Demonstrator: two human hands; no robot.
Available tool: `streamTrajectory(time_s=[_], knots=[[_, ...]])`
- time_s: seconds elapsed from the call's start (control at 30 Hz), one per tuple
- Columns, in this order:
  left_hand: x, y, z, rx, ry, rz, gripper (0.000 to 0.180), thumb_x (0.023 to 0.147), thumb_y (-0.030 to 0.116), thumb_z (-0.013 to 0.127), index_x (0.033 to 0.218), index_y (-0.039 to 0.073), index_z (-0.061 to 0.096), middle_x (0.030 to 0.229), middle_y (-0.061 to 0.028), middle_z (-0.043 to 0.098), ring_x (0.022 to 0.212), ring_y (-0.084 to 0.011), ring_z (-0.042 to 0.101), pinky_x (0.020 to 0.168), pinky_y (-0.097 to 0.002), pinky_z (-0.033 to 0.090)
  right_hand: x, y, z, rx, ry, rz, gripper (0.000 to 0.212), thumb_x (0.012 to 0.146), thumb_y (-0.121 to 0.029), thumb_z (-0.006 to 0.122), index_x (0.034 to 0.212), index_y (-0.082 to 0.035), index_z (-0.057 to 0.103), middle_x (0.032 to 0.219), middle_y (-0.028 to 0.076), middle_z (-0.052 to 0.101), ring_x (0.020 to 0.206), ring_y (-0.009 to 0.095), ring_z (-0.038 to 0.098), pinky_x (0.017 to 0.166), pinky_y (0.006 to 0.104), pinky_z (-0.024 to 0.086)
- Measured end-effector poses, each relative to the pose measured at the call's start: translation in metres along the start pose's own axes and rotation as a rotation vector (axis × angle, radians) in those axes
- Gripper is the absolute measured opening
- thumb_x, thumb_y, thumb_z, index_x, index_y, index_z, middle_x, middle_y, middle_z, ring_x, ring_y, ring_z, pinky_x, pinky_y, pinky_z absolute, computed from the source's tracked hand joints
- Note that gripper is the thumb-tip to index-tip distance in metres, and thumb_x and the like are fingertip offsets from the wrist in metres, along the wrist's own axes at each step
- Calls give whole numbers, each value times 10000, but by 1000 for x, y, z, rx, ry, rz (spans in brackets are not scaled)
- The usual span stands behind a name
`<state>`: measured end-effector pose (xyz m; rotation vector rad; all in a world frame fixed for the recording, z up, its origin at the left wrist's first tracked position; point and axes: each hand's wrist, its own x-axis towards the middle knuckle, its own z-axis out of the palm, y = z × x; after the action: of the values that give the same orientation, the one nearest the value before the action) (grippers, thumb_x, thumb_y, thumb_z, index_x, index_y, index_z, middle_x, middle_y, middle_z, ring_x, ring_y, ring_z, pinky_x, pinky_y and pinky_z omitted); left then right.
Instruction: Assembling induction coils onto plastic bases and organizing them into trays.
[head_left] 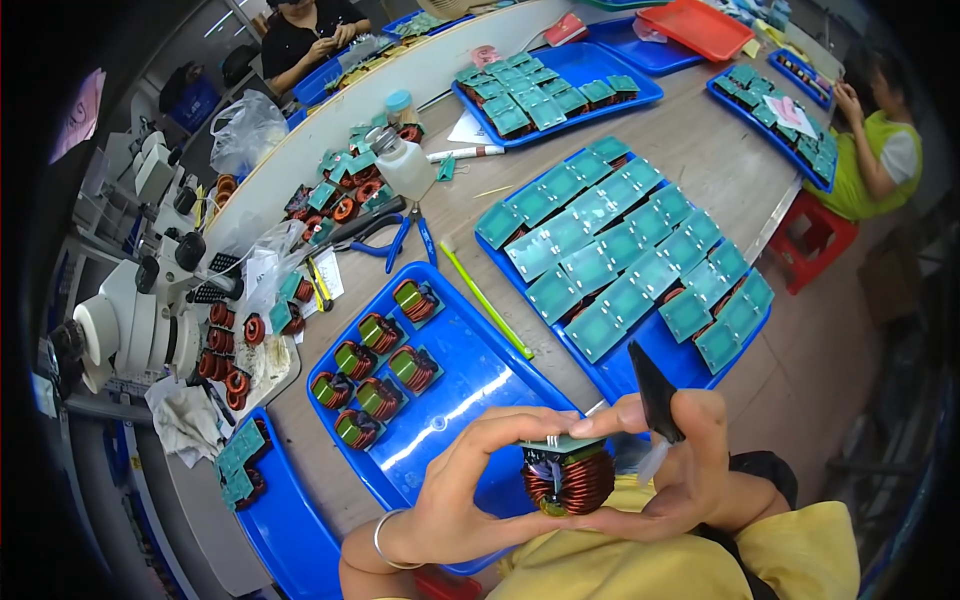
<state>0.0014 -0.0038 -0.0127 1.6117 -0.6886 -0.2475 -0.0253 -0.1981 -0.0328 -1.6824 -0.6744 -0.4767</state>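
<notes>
Close in front of me, a copper-wound coil (575, 485) with a green circuit board on top is held between both hands. My left hand (455, 490), a bangle on its wrist, grips it from the left, thumb beneath and fingertips at the board's edge. My right hand (690, 485) steadies it from the right, thumb below and a fingertip on the board. A black flat-handled tool (655, 392) with a translucent end is also tucked in my right hand; its kind is unclear. Several similar coils (414, 368) stand in the blue tray (470, 400) just beyond.
A blue tray (722, 368) of board-topped coils lies ahead right, a yellow-green stick (487, 300) beside it. Pliers (385, 240), a clear bottle (403, 168) and loose coils (343, 207) lie farther off. A microscope (110, 310) stands left. A co-worker (880, 150) sits far right.
</notes>
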Motion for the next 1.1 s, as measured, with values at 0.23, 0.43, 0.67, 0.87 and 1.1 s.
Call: streamTrajectory(time_s=[0.23,0.43,0.67,0.87,1.1], knots=[[1,-5,-1,196,3,109,669,608,96,806,1159,13,437,1122,-162,533,982,-270,553,859,-349,440,4,8,9,13,95,-162,731,623,-91,792,1220,78,406,1099,173,468,921,277,533,758,310,467],[0,-10,8,-44,106,-40,739,605,105,790,1218,-22,399,1061,-135,487,975,-201,521,848,-294,431,18,3,0,17,0,-9,795,641,-112,777,1276,86,342,1154,197,478,994,271,516,836,312,431],[4,-9,-1,-63,24,-3,669,631,77,776,1187,-33,423,1131,-156,475,1033,-240,492,898,-326,401,11,15,-6,156,-31,75,880,631,-135,789,1314,77,277,1193,189,453,1089,284,470,902,337,392],[6,-9,-2,-64,53,86,663,607,54,799,1159,-9,438,1115,-161,524,1070,-261,493,916,-371,381,5,17,-1,202,-101,186,878,626,-114,787,1323,59,281,1202,182,459,1088,274,474,912,348,388],[6,-5,-5,-31,36,77,657,608,43,798,1159,3,444,1118,-153,535,1059,-255,501,904,-352,384,3,20,-1,245,-33,176,866,615,-77,788,1318,51,300,1184,171,479,1047,253,514,877,333,419]])
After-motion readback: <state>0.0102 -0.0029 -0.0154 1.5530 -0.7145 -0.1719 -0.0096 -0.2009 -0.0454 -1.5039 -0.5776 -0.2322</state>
